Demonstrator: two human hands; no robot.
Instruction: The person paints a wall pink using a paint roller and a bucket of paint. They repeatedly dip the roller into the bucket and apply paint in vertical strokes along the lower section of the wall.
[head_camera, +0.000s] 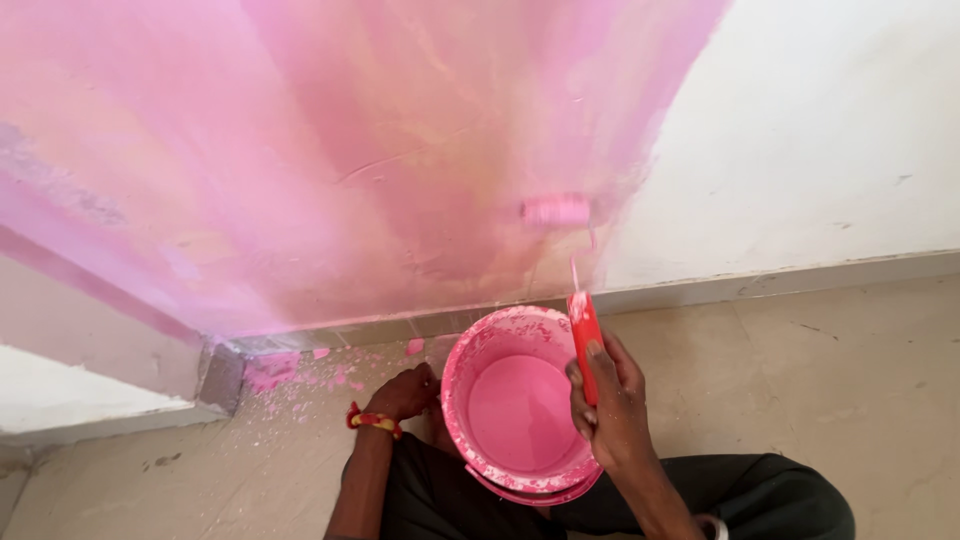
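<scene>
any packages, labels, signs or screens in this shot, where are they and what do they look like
No labels, signs or screens show.
Paint bucket: the only container, on the floor between the person's knees, round, pink-smeared, holding pink paint; no label visible.
Left hand: rests against the bucket's left side.
Right hand: over the bucket's right rim, gripping the red handle of a small roller on the pink wall.

Right hand raised, fingers curled in closed grip; left hand lowered, loosely curled.
</scene>
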